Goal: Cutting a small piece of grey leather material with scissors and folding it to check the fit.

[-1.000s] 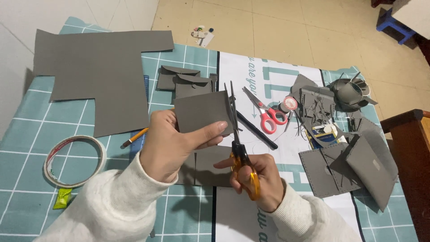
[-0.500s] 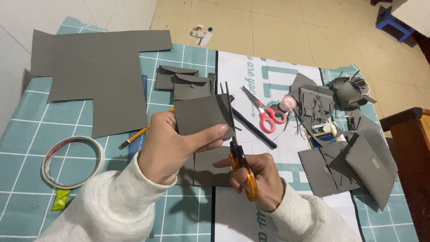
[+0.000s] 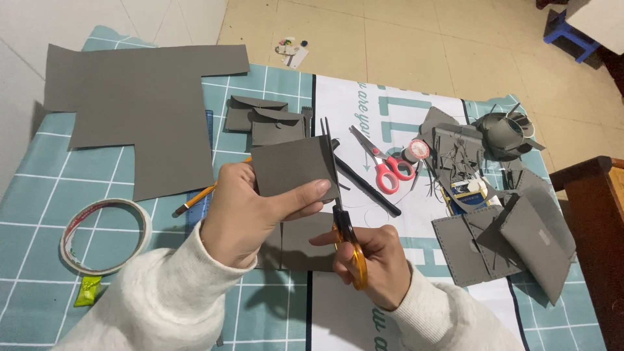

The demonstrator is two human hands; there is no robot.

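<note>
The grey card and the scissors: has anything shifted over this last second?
Barely. The left hand still pinches the grey card, and the right hand still works the orange-handled scissors along its right edge. The red scissors, tape ring and big grey sheet lie as before.

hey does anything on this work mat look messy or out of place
Yes: thin grey offcut strips lie strewn over the grey pieces at the mat's right side, and a green wrapper lies crumpled beside the tape roll.
</note>
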